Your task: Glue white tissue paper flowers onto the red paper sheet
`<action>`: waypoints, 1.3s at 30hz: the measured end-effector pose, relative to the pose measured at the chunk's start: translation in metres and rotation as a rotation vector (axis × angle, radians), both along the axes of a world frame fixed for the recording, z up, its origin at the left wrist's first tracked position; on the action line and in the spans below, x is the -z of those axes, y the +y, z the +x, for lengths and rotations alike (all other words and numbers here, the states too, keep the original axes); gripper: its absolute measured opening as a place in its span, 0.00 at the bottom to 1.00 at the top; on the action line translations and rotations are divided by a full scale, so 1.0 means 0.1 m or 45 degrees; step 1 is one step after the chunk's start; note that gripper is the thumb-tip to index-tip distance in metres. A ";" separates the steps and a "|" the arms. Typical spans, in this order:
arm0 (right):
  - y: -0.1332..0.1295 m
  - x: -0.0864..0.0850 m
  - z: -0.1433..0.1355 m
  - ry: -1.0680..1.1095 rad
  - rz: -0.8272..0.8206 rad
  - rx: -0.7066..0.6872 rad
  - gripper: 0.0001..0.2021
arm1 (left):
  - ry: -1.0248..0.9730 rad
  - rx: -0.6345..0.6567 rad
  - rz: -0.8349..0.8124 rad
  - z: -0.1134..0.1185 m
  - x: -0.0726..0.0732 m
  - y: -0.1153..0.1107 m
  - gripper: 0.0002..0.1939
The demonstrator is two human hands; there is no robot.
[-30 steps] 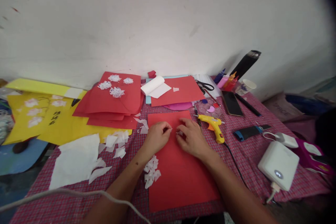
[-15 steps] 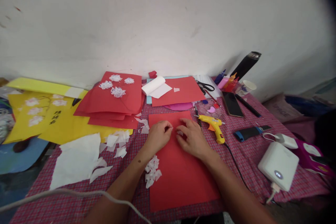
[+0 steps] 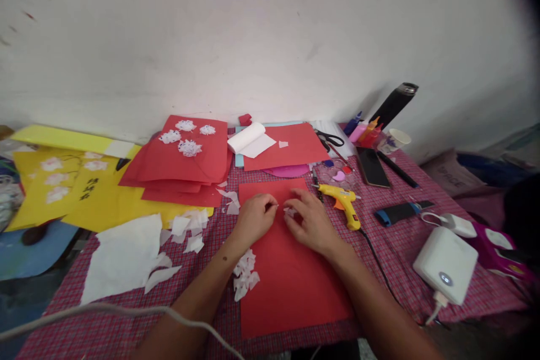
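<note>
The left hand (image 3: 254,220) is pinching a white scrap (image 3: 277,206) over the red sheet (image 3: 291,284); the right hand's (image 3: 313,224) fingers are curving apart by a paper bit (image 3: 290,211) — grip unclear. Inward forearm drift could be scattering the crumpled pieces (image 3: 245,277).

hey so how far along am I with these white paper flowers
Done, it seems: four flowers on the stacked red sheets. In hand: the left hand pinches a tiny white bit; a white scrap shows at the right hand. Apparently left: the front red sheet shows no finished flower, and crumpled pieces and cut squares lie loose.
</note>
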State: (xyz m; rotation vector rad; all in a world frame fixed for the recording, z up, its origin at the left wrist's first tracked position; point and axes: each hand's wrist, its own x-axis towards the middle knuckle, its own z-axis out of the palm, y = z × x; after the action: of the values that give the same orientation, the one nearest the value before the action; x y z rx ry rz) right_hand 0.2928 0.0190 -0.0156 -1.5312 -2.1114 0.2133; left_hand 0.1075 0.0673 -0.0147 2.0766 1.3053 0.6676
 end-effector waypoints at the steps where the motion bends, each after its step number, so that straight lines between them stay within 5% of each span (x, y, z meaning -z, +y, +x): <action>1: -0.04 -0.05 0.01 0.043 0.028 0.011 0.12 | 0.000 -0.002 0.000 0.00 0.00 0.00 0.06; 6: -0.32 -0.41 0.32 0.007 0.040 0.159 0.12 | -0.024 -0.008 -0.017 0.00 0.00 0.01 0.06; 9: -0.42 -0.51 0.68 -0.244 -0.125 0.486 0.13 | -0.033 -0.014 -0.012 0.00 0.00 0.01 0.07; 14: -0.32 -0.38 1.04 -0.550 -0.546 0.721 0.18 | -0.020 -0.008 -0.008 0.00 0.00 0.00 0.07; 23: -0.15 -0.26 0.99 -0.538 -0.621 0.799 0.16 | -0.025 0.011 0.022 0.01 -0.01 0.01 0.07; 29: -0.21 -0.44 1.09 -0.204 -0.431 0.879 0.13 | -0.030 0.003 0.016 0.02 0.00 0.02 0.08; 35: -0.15 -0.65 1.02 0.541 -0.468 0.508 0.05 | -0.006 -0.012 0.018 0.02 0.01 0.04 0.07; 39: -0.13 -0.67 0.95 0.763 -0.606 0.460 0.07 | -0.019 -0.006 -0.001 0.02 0.00 0.04 0.07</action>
State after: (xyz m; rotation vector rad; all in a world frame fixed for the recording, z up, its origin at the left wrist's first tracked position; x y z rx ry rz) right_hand 0.3876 0.0063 0.0515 -1.7872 -1.3436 0.9614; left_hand 0.1098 0.0713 -0.0144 2.0647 1.3026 0.6836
